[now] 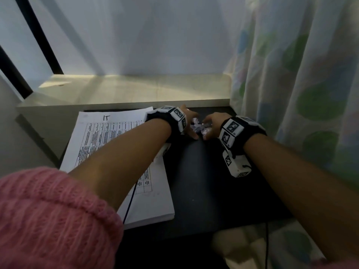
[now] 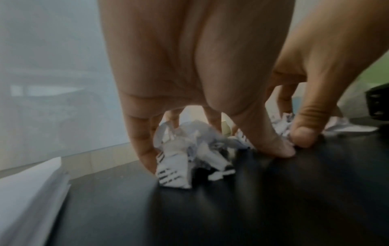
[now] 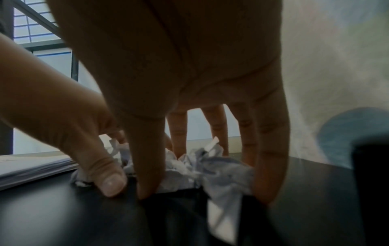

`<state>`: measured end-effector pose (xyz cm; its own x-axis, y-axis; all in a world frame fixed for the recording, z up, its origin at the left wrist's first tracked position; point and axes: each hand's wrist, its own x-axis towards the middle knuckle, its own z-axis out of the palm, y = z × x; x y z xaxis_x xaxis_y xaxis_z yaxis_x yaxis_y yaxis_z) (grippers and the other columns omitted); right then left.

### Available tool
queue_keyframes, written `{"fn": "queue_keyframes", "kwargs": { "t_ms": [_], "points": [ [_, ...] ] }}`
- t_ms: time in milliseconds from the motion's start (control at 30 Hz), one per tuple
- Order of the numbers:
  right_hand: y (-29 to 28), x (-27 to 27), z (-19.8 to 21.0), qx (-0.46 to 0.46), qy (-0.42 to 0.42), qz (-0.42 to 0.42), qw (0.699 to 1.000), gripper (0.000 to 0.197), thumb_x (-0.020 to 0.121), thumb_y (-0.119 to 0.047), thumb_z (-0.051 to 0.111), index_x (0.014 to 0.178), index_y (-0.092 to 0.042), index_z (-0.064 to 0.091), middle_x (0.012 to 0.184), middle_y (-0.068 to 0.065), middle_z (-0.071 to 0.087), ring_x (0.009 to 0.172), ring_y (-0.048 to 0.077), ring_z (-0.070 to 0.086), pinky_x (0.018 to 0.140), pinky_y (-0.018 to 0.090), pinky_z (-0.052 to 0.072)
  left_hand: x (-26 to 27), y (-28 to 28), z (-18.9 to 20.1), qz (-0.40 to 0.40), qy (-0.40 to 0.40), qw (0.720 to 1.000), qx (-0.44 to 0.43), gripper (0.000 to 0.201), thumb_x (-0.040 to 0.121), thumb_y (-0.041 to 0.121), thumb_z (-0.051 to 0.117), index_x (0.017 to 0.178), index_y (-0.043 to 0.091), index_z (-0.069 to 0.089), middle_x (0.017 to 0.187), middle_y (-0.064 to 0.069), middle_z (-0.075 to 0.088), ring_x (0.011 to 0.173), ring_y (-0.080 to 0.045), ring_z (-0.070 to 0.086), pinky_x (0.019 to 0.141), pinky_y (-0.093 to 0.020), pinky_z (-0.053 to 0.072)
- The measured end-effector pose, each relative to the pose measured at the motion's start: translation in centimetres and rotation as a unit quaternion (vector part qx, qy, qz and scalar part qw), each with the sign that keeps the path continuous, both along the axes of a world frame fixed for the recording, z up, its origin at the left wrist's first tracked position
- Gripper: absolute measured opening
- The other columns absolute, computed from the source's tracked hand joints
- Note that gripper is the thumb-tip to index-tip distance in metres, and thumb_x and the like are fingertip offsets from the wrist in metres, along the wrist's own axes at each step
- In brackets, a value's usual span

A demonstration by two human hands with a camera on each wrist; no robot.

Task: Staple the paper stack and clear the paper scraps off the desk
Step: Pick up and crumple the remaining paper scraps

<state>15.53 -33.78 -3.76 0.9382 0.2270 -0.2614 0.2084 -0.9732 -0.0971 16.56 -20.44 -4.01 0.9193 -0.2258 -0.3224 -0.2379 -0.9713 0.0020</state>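
While both hands (image 1: 191,121) (image 1: 214,123) cage paper scraps (image 1: 199,127) | grip: curled round scraps

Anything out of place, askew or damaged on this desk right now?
Only the crumpled paper scraps, torn and bunched on the black desk between the left hand and right hand, which close in around them. The paper stack lies flat beside them, slightly angled to the desk edge.

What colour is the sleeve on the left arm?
Pink knit sleeve, best seen in the head view.
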Motion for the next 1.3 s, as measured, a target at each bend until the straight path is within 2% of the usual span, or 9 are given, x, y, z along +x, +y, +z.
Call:
{"fn": "queue_keyframes", "kwargs": {
  "t_ms": [200,467,633,733,833,933,1033,1133,1300],
  "points": [
    [0.9,-0.8,0.1,0.028,-0.002,-0.023,0.999,0.040,0.077,-0.029,0.073,0.113,-0.013,0.068,0.115,0.011,0.068,0.106,0.028,0.064,0.076,0.025,0.045,-0.4,-0.8,-0.4,-0.045,0.005,0.999,0.004,0.050,0.082,0.034,0.066,0.126,0.016,0.051,0.125,-0.010,0.059,0.124,-0.034,0.042,0.096,-0.041,0.044],
    [0.7,-2.6,-0.1,0.133,-0.025,-0.082,0.987,0.027,0.076,-0.026,0.076,0.099,-0.012,0.076,0.105,0.011,0.073,0.099,0.025,0.067,0.086,0.027,0.054,-2.5,-0.4,0.4,-0.014,0.002,1.000,-0.004,0.035,0.087,0.011,0.061,0.121,0.000,0.059,0.126,-0.015,0.061,0.115,-0.031,0.059,0.092,-0.034,0.046],
    [-1.1,-3.1,1.6,0.192,-0.048,-0.113,0.974,0.022,0.077,-0.026,0.075,0.092,-0.010,0.077,0.091,0.008,0.073,0.086,0.017,0.065,0.083,0.026,0.053,-4.2,1.7,1.8,0.024,0.008,0.999,-0.024,0.033,0.085,0.014,0.063,0.115,0.000,0.064,0.097,-0.013,0.059,0.086,-0.023,0.054,0.074,-0.029,0.041],
    [-1.3,-3.2,2.0,0.187,-0.057,-0.120,0.973,0.014,0.076,-0.027,0.075,0.084,-0.016,0.078,0.084,0.004,0.074,0.080,0.012,0.066,0.085,0.028,0.056,-5.4,1.8,1.9,0.015,0.008,1.000,-0.004,0.042,0.084,0.023,0.067,0.119,0.001,0.062,0.119,-0.016,0.062,0.101,-0.029,0.060,0.085,-0.034,0.047],
    [-0.6,-3.1,2.3,0.191,-0.073,-0.106,0.973,0.012,0.080,-0.018,0.070,0.089,-0.015,0.076,0.094,0.006,0.075,0.094,0.018,0.069,0.086,0.027,0.055,-6.0,1.3,1.2,-0.003,0.004,1.000,0.006,0.049,0.081,0.027,0.070,0.123,0.003,0.059,0.129,-0.016,0.058,0.118,-0.031,0.056,0.089,-0.033,0.046],
    [0.7,-2.5,2.6,0.205,-0.074,-0.092,0.971,0.021,0.084,-0.015,0.065,0.103,-0.012,0.072,0.103,0.010,0.073,0.100,0.023,0.067,0.079,0.022,0.048,-6.2,0.9,1.2,-0.023,-0.019,0.999,-0.013,0.048,0.083,0.022,0.067,0.126,0.003,0.056,0.132,-0.016,0.054,0.122,-0.031,0.053,0.095,-0.033,0.044],
    [2.2,-1.0,2.1,0.192,-0.052,-0.061,0.978,0.021,0.082,-0.011,0.063,0.100,-0.014,0.074,0.105,0.011,0.073,0.100,0.028,0.068,0.088,0.031,0.055,-5.6,1.7,1.3,-0.010,-0.042,0.998,-0.041,0.042,0.087,0.020,0.062,0.126,0.006,0.054,0.131,-0.018,0.051,0.122,-0.031,0.050,0.098,-0.034,0.042],
    [3.4,0.4,1.6,0.160,-0.024,-0.036,0.986,0.023,0.080,-0.010,0.066,0.102,-0.014,0.074,0.106,0.009,0.073,0.099,0.027,0.069,0.089,0.030,0.055,-4.8,3.2,1.6,0.019,-0.060,0.997,-0.054,0.039,0.088,0.019,0.059,0.124,0.006,0.053,0.129,-0.019,0.049,0.121,-0.032,0.049,0.099,-0.037,0.042],
    [4.6,1.3,0.6,0.104,0.017,0.006,0.994,0.027,0.079,-0.016,0.068,0.106,-0.017,0.072,0.109,0.007,0.070,0.103,0.025,0.065,0.072,0.023,0.043,-4.7,4.5,0.9,0.013,-0.046,0.999,-0.016,0.039,0.089,0.020,0.058,0.124,0.001,0.053,0.130,-0.017,0.054,0.125,-0.029,0.045,0.100,-0.035,0.040]
  ]
}}
